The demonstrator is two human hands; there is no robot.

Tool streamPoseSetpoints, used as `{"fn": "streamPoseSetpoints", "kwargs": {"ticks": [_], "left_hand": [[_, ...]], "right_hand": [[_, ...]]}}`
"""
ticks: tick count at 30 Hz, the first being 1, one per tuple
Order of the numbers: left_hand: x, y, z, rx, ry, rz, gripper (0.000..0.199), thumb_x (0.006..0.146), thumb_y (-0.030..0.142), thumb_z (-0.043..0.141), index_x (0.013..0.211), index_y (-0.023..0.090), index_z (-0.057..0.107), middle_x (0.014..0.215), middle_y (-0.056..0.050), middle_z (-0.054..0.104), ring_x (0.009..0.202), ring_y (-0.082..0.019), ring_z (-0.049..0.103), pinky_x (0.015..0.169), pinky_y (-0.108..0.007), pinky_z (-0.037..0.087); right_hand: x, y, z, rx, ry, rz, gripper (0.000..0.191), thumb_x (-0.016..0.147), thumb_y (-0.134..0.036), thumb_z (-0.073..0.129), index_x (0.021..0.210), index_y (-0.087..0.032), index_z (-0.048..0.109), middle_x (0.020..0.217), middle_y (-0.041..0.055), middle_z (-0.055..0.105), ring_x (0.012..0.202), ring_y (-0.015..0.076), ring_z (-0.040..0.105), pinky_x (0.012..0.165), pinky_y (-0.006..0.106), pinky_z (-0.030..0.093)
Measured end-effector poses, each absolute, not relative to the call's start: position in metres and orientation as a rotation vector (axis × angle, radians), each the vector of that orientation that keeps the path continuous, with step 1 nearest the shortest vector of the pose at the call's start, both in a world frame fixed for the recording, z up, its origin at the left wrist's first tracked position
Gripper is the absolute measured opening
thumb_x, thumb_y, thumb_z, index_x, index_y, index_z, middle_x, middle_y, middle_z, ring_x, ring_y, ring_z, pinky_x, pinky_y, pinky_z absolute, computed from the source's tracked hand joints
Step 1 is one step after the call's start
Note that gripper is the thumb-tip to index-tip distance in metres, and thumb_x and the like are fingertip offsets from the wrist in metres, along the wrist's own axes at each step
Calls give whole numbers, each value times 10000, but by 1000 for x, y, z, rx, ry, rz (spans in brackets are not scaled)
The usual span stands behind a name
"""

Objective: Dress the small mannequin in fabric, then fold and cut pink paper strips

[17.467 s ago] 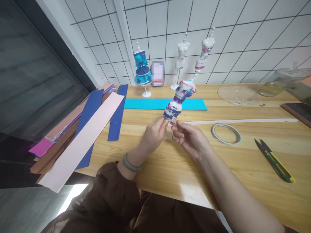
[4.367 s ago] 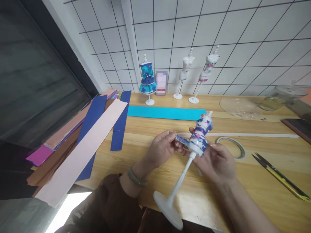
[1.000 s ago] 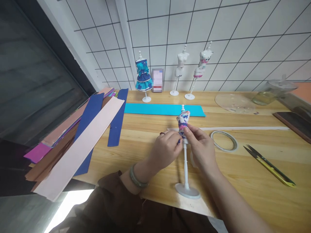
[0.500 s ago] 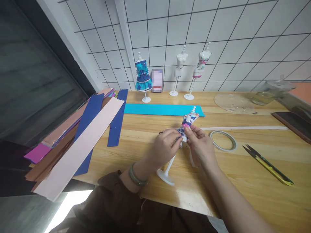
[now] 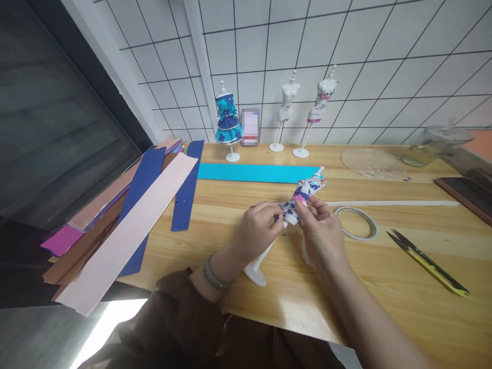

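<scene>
A small mannequin [image 5: 312,185] in blue-and-white patterned fabric with a pink band leans to the right in front of me. My right hand [image 5: 325,233] is closed on its waist, thumb on the pink part. My left hand [image 5: 261,225], with a bracelet at the wrist, pinches the patterned fabric [image 5: 291,211] at the mannequin's lower left side. Below the hands, the white stand base [image 5: 255,274] is tilted over the wooden table [image 5: 292,302].
Paper strips [image 5: 126,230] lie at the left, a turquoise strip [image 5: 253,173] behind the hands. Three mannequins and a phone [image 5: 250,127] stand by the tiled wall. Tape roll [image 5: 356,223], snips [image 5: 426,262], a clear plate [image 5: 374,164] and a glass jar [image 5: 418,154] are at the right.
The held mannequin has tipped further to the right, and its base has shifted slightly left and up. Both hands keep their hold.
</scene>
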State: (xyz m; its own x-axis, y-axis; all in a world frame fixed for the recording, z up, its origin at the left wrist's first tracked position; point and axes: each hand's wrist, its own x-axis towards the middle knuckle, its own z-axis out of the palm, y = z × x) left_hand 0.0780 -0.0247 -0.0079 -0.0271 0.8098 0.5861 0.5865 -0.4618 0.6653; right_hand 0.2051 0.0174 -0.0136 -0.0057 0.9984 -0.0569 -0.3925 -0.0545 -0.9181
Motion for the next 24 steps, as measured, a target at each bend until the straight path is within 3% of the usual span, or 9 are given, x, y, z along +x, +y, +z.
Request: {"fn": "streamPoseSetpoints", "kwargs": {"ticks": [6, 11, 18, 24], "left_hand": [[73, -24, -5, 1679, 1362, 1501, 144, 808, 209, 531, 845, 179, 668, 894, -80, 661, 873, -184, 610, 787, -295, 478], [75, -28, 0, 1815, 1332, 1425, 167, 811, 229, 543, 921, 168, 652, 945, -96, 634, 930, -195, 586, 818, -304, 463], [77, -28, 0, 2107, 1436, 1363, 174, 852, 178, 445, 843, 182, 618, 859, -74, 621, 854, -177, 576, 776, -296, 434], [74, -26, -3, 1999, 1466, 1447, 118, 818, 171, 482, 777, 178, 593, 809, -62, 615, 829, -171, 571, 769, -289, 434]], "right_hand": [[205, 18, -12, -941, -860, 1393, 471, 590, -331, 787, 976, -200, 550, 851, 11, 675, 741, 132, 631, 648, 241, 495], [205, 16, -9, -959, -876, 1380, 462, 598, -331, 784, 978, -200, 555, 839, 2, 669, 722, 112, 621, 635, 214, 484], [204, 14, -13, -929, -949, 1365, 421, 634, -323, 763, 984, -204, 561, 867, 10, 671, 710, 106, 617, 636, 214, 477], [205, 15, -14, -896, -926, 1389, 406, 636, -299, 766, 971, -201, 560, 805, -5, 668, 679, 110, 614, 606, 220, 490]]}}
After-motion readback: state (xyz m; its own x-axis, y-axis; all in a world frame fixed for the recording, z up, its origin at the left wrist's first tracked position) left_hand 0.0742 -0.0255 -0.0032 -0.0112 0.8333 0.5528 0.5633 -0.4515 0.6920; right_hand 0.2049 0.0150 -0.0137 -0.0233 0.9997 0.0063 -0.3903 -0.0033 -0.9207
